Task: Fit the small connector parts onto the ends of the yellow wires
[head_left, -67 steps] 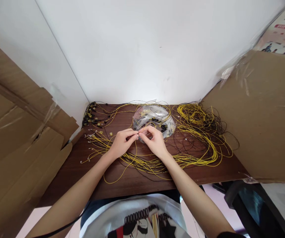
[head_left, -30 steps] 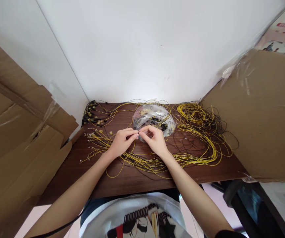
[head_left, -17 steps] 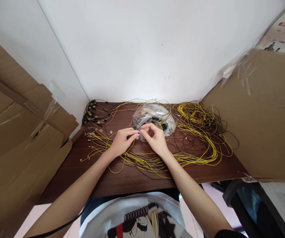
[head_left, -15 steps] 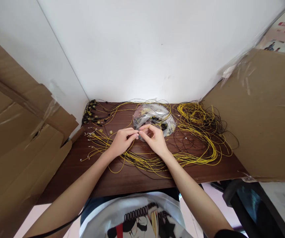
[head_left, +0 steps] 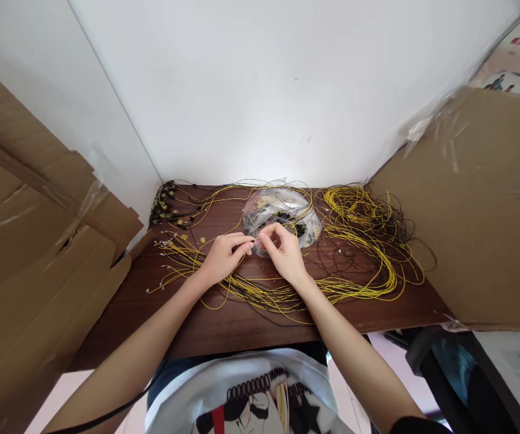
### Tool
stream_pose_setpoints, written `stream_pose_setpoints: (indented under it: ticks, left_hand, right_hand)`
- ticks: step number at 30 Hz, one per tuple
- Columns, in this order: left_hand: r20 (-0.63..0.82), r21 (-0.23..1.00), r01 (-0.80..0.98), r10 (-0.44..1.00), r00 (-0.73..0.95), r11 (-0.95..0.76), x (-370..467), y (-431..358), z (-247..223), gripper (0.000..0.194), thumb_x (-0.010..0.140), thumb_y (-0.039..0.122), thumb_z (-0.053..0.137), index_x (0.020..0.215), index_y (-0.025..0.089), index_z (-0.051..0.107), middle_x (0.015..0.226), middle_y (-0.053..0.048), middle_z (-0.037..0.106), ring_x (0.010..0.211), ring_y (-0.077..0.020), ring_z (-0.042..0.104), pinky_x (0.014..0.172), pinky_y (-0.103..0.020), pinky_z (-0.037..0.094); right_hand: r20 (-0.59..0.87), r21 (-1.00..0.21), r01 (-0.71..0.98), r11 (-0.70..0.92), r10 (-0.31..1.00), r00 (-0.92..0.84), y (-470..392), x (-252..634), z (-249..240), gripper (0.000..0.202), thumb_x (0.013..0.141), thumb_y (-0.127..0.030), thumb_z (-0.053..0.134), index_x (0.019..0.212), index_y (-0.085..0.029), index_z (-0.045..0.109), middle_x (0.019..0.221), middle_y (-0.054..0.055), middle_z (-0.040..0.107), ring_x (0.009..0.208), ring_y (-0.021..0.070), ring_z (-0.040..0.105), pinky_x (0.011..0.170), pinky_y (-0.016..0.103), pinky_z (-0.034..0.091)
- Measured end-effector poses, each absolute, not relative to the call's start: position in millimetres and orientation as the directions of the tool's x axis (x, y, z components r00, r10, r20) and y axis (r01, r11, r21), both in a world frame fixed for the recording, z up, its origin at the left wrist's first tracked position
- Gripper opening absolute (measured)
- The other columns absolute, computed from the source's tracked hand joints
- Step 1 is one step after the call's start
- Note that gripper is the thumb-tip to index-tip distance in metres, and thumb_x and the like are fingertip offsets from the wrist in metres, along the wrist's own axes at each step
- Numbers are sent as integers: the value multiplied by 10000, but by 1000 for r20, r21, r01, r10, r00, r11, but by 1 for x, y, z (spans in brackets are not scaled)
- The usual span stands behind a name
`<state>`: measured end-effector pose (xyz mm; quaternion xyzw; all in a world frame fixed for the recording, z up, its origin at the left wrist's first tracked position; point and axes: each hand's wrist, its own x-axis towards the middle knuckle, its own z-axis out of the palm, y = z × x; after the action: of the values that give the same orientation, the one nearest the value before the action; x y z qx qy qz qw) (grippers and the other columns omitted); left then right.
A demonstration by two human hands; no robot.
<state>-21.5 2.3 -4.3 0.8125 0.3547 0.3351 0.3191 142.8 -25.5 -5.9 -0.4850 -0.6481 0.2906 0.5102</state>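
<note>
Well, over on the left, a cardboard panel (head_left: 25, 241) stands beside the brown bench (head_left: 133, 337), with black-and-yellow connectors (head_left: 166, 208) heaped at its far left corner. The left hand (head_left: 224, 256) pinches a small dark piece (head_left: 254, 242), its thumb and fingers closed. Yellow and black wires (head_left: 264, 296) run beneath both wrists. Just right, the right hand (head_left: 287, 256) has thumb and forefinger together; I can't tell what they grip. Beyond it sits a clear bag (head_left: 260, 208) of parts, and a tangled coil (head_left: 350, 205) lies far right.
</note>
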Motion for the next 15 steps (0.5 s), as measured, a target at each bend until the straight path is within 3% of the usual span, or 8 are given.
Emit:
stream_pose_setpoints:
  ticks: [10, 15]
  left_hand:
    - [325, 751, 361, 785, 527, -553, -22, 2, -4, 251, 876, 208, 448, 722, 140, 634, 677, -12, 606, 655, -126, 552, 684, -235, 394]
    - [332, 743, 360, 777, 534, -565, -22, 1, -3, 238, 876, 208, 439, 756, 149, 636, 669, -9, 606, 646, -129, 551, 676, -233, 397]
  right_hand:
    - [358, -886, 317, 337, 934, 7, -25, 142, -6, 139, 856, -315, 533, 900, -188, 566, 718, 5, 641, 626, 145, 592, 567, 242, 436]
    - [368, -866, 349, 357, 929, -37, -26, 142, -4, 150, 858, -306, 526, 799, -178, 577, 747, 12, 636, 630, 134, 575, 565, 235, 424]
